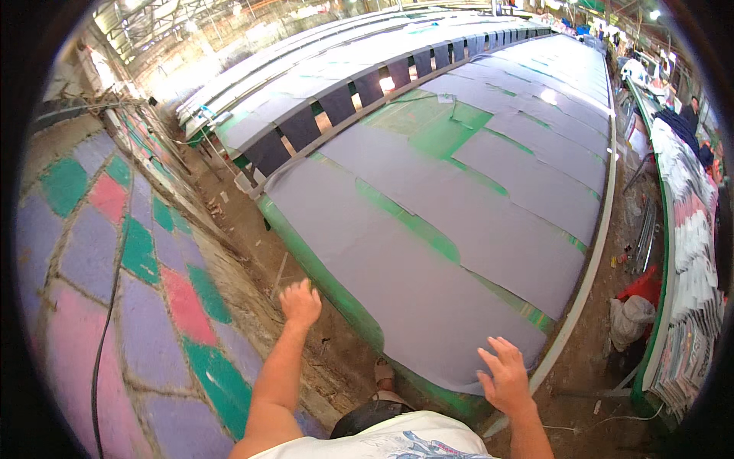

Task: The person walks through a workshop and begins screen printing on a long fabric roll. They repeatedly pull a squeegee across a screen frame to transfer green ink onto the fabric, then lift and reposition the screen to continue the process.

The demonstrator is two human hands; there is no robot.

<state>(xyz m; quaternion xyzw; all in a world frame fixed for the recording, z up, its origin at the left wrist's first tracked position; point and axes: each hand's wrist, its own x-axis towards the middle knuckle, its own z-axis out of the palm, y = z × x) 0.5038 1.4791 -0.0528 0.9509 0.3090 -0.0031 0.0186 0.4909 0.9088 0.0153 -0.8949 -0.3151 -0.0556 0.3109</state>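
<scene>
My left hand (pixel 300 303) is raised beside the near left corner of a long green table (pixel 321 283). Its fingers are curled together, with a small yellowish spot at the fingertips that I cannot make out. My right hand (pixel 506 376) hovers over the near right edge, fingers spread and nothing in them. Closest to it lies a flat grey-lilac fabric panel (pixel 451 329). More such panels cover the tabletop in rows, with green strips showing between them. Farther off, a bare green patch (pixel 451 130) shows among the panels.
A painted stone wall (pixel 153 291) runs along my left. Beyond the table, dark cloth pieces (pixel 298 126) hang from a parallel table's edge. To the right, stacked printed white pieces (pixel 684 306) lie on a narrow bench; a whitish sack (pixel 631 321) and metal rods (pixel 646 233) are on the floor.
</scene>
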